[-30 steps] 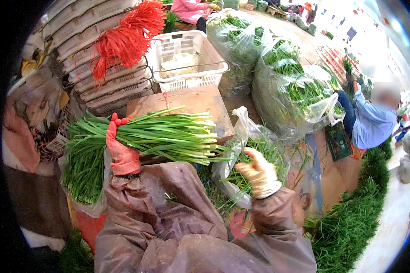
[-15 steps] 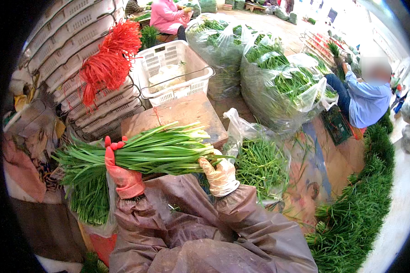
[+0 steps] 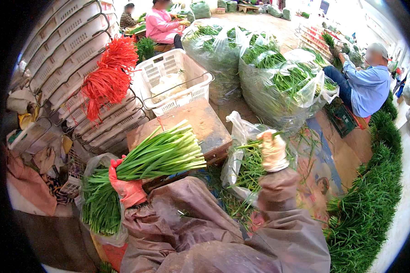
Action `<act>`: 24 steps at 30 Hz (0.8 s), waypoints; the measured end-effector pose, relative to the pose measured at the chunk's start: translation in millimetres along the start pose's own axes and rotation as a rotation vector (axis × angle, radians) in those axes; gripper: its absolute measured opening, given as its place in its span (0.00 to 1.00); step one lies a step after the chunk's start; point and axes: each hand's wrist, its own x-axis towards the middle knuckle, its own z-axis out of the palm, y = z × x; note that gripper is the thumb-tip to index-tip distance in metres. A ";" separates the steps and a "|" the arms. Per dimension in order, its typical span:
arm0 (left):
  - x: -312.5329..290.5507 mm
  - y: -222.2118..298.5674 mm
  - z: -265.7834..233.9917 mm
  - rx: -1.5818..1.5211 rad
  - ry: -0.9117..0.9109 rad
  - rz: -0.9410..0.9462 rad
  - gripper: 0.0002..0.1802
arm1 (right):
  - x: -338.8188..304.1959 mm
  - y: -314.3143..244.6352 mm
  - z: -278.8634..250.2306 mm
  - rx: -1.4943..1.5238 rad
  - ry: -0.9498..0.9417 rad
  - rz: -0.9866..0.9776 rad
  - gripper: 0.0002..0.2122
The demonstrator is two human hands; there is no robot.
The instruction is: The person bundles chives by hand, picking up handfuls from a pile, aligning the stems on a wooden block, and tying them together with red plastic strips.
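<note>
My left hand [image 3: 126, 187], in a pinkish-red glove, is closed around a thick bunch of garlic chives [image 3: 161, 154]. Its pale stem ends fan out to the right, over the near edge of a worn wooden box [image 3: 202, 125]. My right hand [image 3: 273, 152], in a cream glove, is raised with its fingers closed on a few loose chive stalks [image 3: 247, 145]. Beneath that hand lies an open clear plastic bag [image 3: 236, 125] with loose chive leaves. More chives [image 3: 102, 211] sit in a plastic bag below my left hand.
A white plastic crate [image 3: 193, 93] stands beyond the box. Stacked white crates [image 3: 68, 59] rise at left, with red ties [image 3: 107, 79] hanging on them. Big bags of chives [image 3: 278, 100] stand ahead; chive bunches [image 3: 369, 214] line the right. A person in blue [image 3: 369, 88] sits at right.
My right hand has left the stem ends of the bunch and moved right and up over the bag, with a few stalks in it. The bunch now tilts upward to the right.
</note>
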 end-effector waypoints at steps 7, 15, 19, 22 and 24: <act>4.1 -5.9 -11.2 -0.086 -0.112 -0.008 0.16 | -16.1 -43.4 13.8 -0.624 -0.221 -0.414 0.22; -26.2 -13.8 60.0 -0.183 0.071 0.094 0.22 | -76.2 -41.4 133.2 0.442 -0.381 0.011 0.17; -18.9 2.2 29.8 -0.167 -0.300 0.066 0.13 | -75.2 -42.1 106.0 0.007 -0.305 -0.415 0.09; -22.1 5.4 38.3 -0.252 -0.335 0.024 0.19 | -60.1 -31.0 64.0 -0.080 -0.327 -0.250 0.06; -23.6 2.2 39.8 -0.297 -0.344 0.010 0.25 | -53.3 -30.2 50.7 0.050 -0.318 -0.053 0.09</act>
